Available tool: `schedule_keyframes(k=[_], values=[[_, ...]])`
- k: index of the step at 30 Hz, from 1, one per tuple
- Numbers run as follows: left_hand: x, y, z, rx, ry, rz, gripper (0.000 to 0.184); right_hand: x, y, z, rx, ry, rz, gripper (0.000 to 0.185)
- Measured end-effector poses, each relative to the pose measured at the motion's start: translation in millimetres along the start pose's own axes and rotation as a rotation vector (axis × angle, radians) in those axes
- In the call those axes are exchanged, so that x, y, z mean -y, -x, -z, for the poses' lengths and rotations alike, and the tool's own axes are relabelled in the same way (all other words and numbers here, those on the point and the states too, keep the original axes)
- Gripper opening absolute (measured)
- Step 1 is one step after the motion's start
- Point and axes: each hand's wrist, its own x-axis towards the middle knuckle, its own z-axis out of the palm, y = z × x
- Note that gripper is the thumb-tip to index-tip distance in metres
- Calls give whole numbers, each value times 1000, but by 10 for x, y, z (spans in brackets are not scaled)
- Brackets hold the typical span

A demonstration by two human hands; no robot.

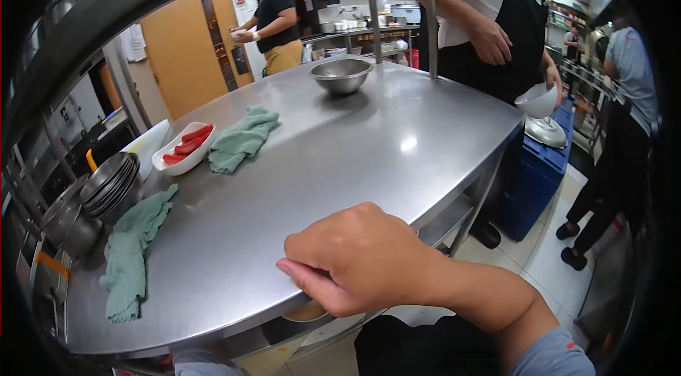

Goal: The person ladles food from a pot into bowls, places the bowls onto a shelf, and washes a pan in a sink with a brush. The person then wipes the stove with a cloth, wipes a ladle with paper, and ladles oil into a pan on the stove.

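Note:
My right hand (347, 255) is curled into a fist, back of the hand up, with the thumb along its near side. Nothing sticks out of it; the fingertips are tucked out of sight. It hovers at the front edge of a steel table (284, 184). My left hand is out of view; only a bit of grey sleeve (206, 362) shows at the bottom. On the table lie two green cloths (245, 136) and a white dish (177, 162) holding several red pieces. Toward the back stands a metal bowl (340, 78).
Stacked metal bowls (113, 188) crowd the left end of the table. Shelf posts (373, 14) rise at the back. Across the table, an aproned person (482, 28) holds a white bowl (538, 101) near a blue bin (528, 184). Other people stand at back left (277, 18) and right (631, 78).

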Motion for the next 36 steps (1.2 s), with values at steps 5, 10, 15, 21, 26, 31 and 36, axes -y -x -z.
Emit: schedule_keyframes(k=[5, 10, 15, 21, 26, 31, 36], values=[[-4, 0, -14, 7, 4, 4, 25, 4, 1, 17, 29, -9, 7, 23], [-7, 28, -24, 13, 6, 16, 25, -15, -3, 36, 54, -38, 28, 24], [-8, 19, 8, 23, -5, 19, 25, -67, -3, 9, 8, -75, 63, 26], [-34, 5, 32, 28, -17, 22, 25, -92, 5, 47, -1, -114, 83, 26], [-50, 32, 44, 32, -29, 16, 25, -106, 16, 59, 51, -139, 65, 25], [-73, 61, 64, 30, -37, 14, 25, -141, 41, 49, 50, -113, 95, 25], [-88, 64, 134, 22, -47, 11, 25, -147, 39, 51, 65, -129, 80, 26]])
